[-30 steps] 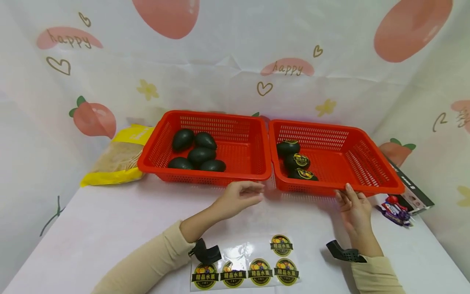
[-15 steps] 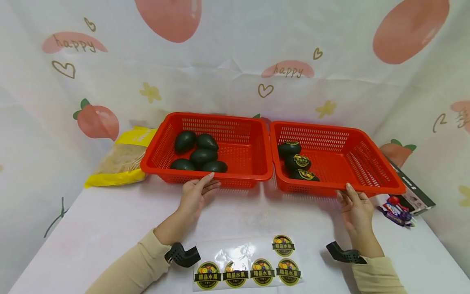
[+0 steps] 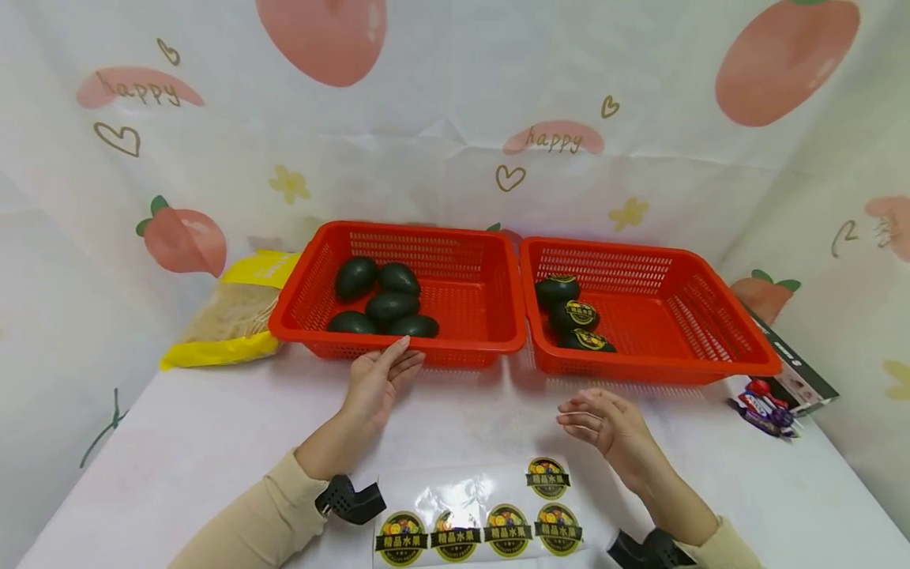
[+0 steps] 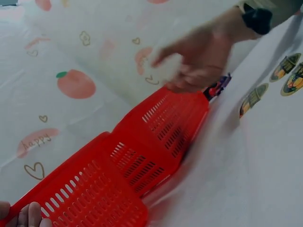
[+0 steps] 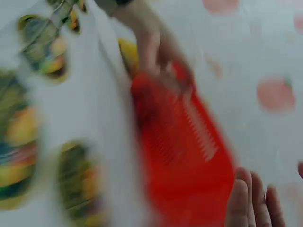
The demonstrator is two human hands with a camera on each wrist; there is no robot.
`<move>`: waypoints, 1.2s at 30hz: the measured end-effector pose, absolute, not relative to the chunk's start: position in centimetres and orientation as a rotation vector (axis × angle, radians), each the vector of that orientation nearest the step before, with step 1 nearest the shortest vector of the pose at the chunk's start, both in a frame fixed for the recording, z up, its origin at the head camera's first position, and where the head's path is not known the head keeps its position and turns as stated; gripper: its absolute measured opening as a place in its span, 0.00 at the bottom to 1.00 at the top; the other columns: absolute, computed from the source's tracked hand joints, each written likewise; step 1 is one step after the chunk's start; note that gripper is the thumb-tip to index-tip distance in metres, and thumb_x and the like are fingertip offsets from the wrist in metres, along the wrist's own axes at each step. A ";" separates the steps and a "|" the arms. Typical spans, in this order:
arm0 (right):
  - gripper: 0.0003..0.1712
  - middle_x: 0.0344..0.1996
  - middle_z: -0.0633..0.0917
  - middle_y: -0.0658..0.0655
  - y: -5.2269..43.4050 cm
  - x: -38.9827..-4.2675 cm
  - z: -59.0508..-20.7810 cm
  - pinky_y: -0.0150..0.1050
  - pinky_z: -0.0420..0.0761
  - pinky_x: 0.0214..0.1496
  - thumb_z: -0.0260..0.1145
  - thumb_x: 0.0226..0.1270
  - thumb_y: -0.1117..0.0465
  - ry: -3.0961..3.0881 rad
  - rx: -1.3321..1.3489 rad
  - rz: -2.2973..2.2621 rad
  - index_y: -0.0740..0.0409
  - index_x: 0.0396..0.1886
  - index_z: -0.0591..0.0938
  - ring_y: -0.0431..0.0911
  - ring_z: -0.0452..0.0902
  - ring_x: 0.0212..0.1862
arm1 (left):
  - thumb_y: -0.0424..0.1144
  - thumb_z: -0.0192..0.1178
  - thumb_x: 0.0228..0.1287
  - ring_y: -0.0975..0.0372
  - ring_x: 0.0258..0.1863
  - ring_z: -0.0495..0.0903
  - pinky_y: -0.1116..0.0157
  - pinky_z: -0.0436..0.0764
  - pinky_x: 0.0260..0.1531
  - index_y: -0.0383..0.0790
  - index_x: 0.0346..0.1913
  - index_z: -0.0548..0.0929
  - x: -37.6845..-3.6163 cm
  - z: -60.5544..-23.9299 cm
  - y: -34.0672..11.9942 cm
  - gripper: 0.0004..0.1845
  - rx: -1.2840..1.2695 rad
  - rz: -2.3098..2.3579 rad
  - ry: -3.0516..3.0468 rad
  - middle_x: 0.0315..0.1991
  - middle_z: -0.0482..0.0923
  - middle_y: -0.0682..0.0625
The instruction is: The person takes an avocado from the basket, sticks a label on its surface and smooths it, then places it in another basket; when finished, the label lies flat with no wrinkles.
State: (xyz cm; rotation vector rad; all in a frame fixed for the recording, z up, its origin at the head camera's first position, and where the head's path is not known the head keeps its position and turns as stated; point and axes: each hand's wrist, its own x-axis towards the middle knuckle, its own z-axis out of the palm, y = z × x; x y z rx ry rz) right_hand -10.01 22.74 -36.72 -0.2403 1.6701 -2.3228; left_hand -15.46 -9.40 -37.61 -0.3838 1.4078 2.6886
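Left hand (image 3: 371, 387) on the left red basket (image 3: 472, 346), right hand (image 3: 611, 435) in the air

The left hand held the front edge of the left red basket, with its thumb at the rim and its fingers bent against the side under it. That basket lay straight ahead of this hand, with its long way going side to side. Inside, five dark green fruits (image 3: 392, 307) sat in a bunch on the left half, some just behind the held edge. The left hand was much nearer to them.

Next, the right red basket (image 3: 654, 365) stood just beside the first, long side in front too. It had three stickered fruits (image 3: 573, 316) along its left end. The right hand was in front of this basket and looked apart from it. Its fingers were loose and held nothing.

A yellow bag (image 3: 238, 312) lay at the far left of the white desk (image 3: 213, 442). Nearer the person was a sheet (image 3: 441, 486) with five round stickers. Wrapped candies (image 3: 766, 407) and a dark box (image 3: 803, 371) were on the right. Behind it all hung a pale cloth (image 3: 398, 158) with pink fruit pictures.
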 end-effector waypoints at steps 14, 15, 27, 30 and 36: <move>0.20 0.51 0.82 0.55 9.2 -24.4 -26.6 0.42 0.76 0.59 0.67 0.60 0.59 2.254 -0.806 -1.388 0.60 0.52 0.79 0.46 0.77 0.54 | 0.35 0.57 0.65 0.62 0.28 0.86 0.66 0.83 0.40 0.39 0.30 0.80 -15.5 -37.9 -9.9 0.07 -0.408 2.672 1.448 0.23 0.84 0.51; 0.21 0.52 0.81 0.55 8.3 -25.5 -26.6 0.42 0.76 0.59 0.67 0.60 0.59 2.252 -0.819 -1.336 0.59 0.54 0.79 0.45 0.77 0.55 | 0.35 0.57 0.65 0.62 0.28 0.86 0.66 0.83 0.40 0.38 0.30 0.80 -15.5 -38.0 -9.9 0.06 -0.415 2.670 1.451 0.23 0.84 0.51; 0.26 0.55 0.79 0.61 3.1 -31.4 -29.8 0.39 0.76 0.59 0.67 0.58 0.67 2.164 -0.896 -0.810 0.64 0.59 0.75 0.48 0.76 0.57 | 0.35 0.59 0.64 0.61 0.28 0.86 0.65 0.83 0.41 0.34 0.34 0.79 -15.6 -38.1 -8.9 0.06 -0.370 2.709 1.493 0.23 0.84 0.50; 0.26 0.57 0.79 0.59 2.7 -31.5 -30.8 0.38 0.75 0.61 0.66 0.58 0.68 2.095 -0.915 -0.696 0.61 0.59 0.76 0.47 0.74 0.59 | 0.34 0.58 0.64 0.61 0.27 0.86 0.65 0.83 0.40 0.35 0.33 0.79 -15.5 -38.1 -8.8 0.05 -0.375 2.717 1.504 0.23 0.84 0.51; 0.33 0.65 0.70 0.52 1.9 -31.5 -31.8 0.40 0.69 0.66 0.67 0.57 0.67 2.056 -0.873 -0.456 0.50 0.64 0.72 0.44 0.62 0.66 | 0.35 0.59 0.63 0.62 0.27 0.86 0.65 0.83 0.40 0.38 0.31 0.81 -15.4 -38.2 -9.2 0.05 -0.374 2.729 1.497 0.23 0.84 0.51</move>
